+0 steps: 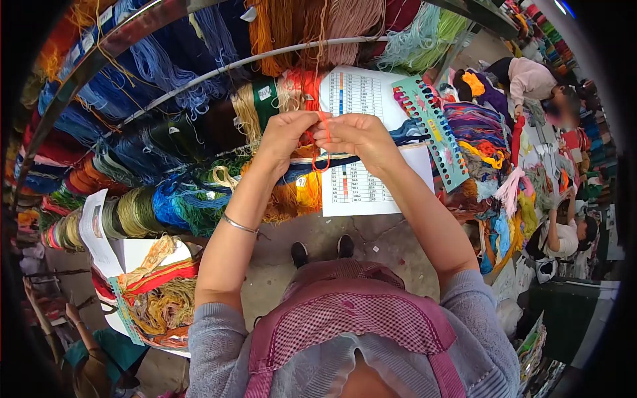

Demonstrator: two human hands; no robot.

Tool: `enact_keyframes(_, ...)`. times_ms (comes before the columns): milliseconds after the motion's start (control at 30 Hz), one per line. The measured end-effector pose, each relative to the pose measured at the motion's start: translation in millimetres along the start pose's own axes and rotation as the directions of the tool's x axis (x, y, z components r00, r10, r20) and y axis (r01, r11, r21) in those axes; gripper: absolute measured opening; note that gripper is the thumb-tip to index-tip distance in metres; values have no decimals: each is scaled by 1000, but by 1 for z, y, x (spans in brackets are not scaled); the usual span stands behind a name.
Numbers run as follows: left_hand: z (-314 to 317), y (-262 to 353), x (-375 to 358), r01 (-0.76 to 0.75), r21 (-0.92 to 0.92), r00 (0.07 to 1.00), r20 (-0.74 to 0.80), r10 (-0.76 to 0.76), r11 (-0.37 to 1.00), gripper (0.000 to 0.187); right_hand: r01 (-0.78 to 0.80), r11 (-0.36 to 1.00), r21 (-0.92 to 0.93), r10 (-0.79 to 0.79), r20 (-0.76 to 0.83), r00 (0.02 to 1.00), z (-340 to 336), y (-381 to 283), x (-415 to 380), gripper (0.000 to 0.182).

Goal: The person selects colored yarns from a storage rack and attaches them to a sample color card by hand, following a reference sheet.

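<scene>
My left hand (286,136) and my right hand (363,137) meet in front of me with their fingertips pinched together. Between them is a strand of orange-red yarn (322,163), which hangs in a small loop below the fingers. Just beneath my hands lie printed sheets (352,91) with columns of numbers and colour marks. A bundle of dark blue and pale threads (340,160) crosses the lower sheet. Beside my right hand is a teal card (434,136) with a row of holes along its edges, strands looped through some.
Coloured skeins (279,26) hang from a curved metal rail (259,58) ahead. More yarn bundles (133,215) lie left, with another yarn-filled card (162,305) lower down. Multicoloured skeins (474,129) are piled right. Other people (534,79) work at the right and lower left.
</scene>
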State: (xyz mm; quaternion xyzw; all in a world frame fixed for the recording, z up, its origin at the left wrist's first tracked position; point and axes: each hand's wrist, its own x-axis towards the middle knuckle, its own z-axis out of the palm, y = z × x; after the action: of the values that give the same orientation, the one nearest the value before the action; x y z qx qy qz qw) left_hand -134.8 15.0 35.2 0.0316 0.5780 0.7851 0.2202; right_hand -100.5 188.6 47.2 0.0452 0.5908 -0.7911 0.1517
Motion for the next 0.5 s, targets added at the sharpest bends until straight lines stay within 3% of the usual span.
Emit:
enact_keyframes(100, -7, -6, 7, -40, 6, 999, -21, 40, 999, 23, 46, 999, 16, -46, -4, 999, -2, 2, -2, 19)
enact_keyframes(167, -19, -9, 18, -95, 306, 991, -58, 118, 947, 22, 75, 997, -21, -76, -34, 997, -8, 2, -2, 17)
enact_keyframes(200, -30, -14, 31, -115, 573, 972, -104, 211, 811, 19, 107, 993, -55, -110, -67, 992, -10, 2, -3, 15)
enact_keyframes(233, -37, -23, 40, -115, 572, 972, -106, 211, 812, 19, 129, 988, -84, -135, -70, 988, -12, 2, -4, 14)
enact_keyframes(300, -30, -18, 43, -133, 848, 933, -69, 354, 514, 16, 138, 985, -104, -146, -67, 987, -12, 0, -9, 14)
enact_keyframes(333, -26, -18, 47, -134, 847, 932, -68, 355, 515, 16, 147, 982, -121, -156, -65, 986, -11, -1, -11, 15)
enact_keyframes(400, -18, -21, 54, -75, 916, 919, -90, 384, 394, 13, 155, 977, -149, -166, -64, 984, -7, -1, -17, 16)
enact_keyframes(500, -8, -18, 54, -33, 896, 921, -144, 361, 443, 11, 163, 970, -179, -178, -71, 982, -6, -1, -22, 16)
